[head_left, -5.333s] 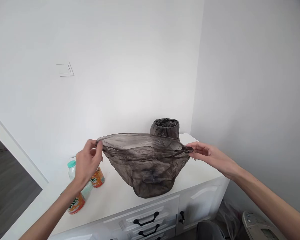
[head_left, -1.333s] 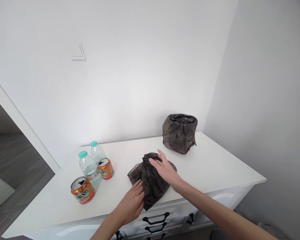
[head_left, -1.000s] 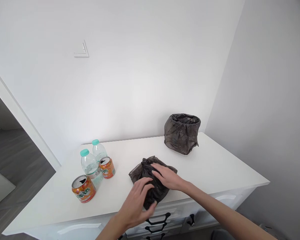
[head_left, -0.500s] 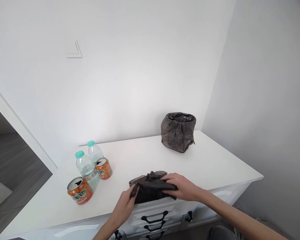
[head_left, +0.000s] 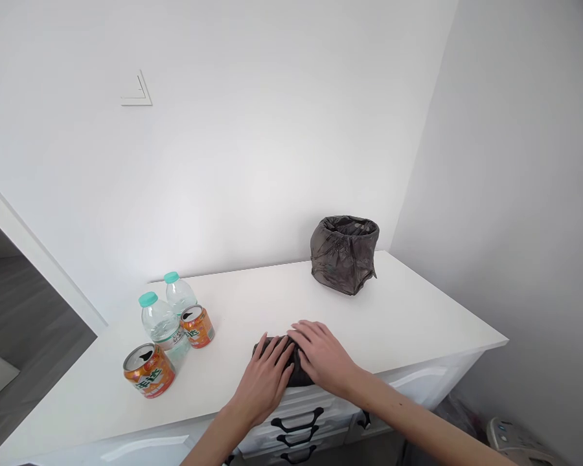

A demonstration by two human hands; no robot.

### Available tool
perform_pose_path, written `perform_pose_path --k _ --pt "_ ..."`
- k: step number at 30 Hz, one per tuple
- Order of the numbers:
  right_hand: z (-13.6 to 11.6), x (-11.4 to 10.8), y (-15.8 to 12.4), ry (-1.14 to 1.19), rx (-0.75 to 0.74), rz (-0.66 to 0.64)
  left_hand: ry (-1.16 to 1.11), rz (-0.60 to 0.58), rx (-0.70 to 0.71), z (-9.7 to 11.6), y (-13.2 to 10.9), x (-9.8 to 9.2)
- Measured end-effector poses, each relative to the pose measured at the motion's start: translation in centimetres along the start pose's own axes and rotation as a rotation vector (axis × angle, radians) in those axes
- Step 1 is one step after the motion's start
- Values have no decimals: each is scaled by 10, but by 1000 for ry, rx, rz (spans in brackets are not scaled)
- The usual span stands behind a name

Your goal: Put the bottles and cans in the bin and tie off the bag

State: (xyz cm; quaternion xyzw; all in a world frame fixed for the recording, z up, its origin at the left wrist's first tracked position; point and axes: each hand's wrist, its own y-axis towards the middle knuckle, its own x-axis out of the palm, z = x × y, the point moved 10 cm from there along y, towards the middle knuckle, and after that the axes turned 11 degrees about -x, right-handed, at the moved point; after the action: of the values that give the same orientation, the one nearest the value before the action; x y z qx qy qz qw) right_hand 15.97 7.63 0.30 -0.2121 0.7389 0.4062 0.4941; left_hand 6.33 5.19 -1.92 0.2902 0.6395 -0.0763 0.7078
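A black plastic bag (head_left: 301, 375) lies bunched into a small bundle at the front edge of the white counter (head_left: 252, 301). Across its left part rests my left hand (head_left: 263, 382), palm down with the fingers stretched out and apart. My right hand (head_left: 324, 357) lies over the right part, its fingers extended and reaching toward the left fingertips. Both hands touch the bag from above and cover much of it, so its full shape is hidden.
Another dark plastic bag (head_left: 344, 259) stands with its mouth open at the back right. On the left are two clear bottles with teal caps (head_left: 148, 299) and two orange drink cans (head_left: 150, 372). Drawers with black handles (head_left: 297, 422) are below the counter edge.
My hands held the bag's edges apart before; now they lie flat on top of it, closer together. The bag has become a smaller, more compact bundle. The view has shifted slightly.
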Motion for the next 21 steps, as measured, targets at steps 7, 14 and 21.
perform_pose_path --k 7,14,21 --pt "9 45 -28 9 63 -67 0 -43 -74 -28 -13 19" --pt "14 54 -38 97 135 -125 -51 -55 -70 -32 -15 23" --pt "7 10 -22 40 75 17 -46 -68 -58 -30 -19 20"
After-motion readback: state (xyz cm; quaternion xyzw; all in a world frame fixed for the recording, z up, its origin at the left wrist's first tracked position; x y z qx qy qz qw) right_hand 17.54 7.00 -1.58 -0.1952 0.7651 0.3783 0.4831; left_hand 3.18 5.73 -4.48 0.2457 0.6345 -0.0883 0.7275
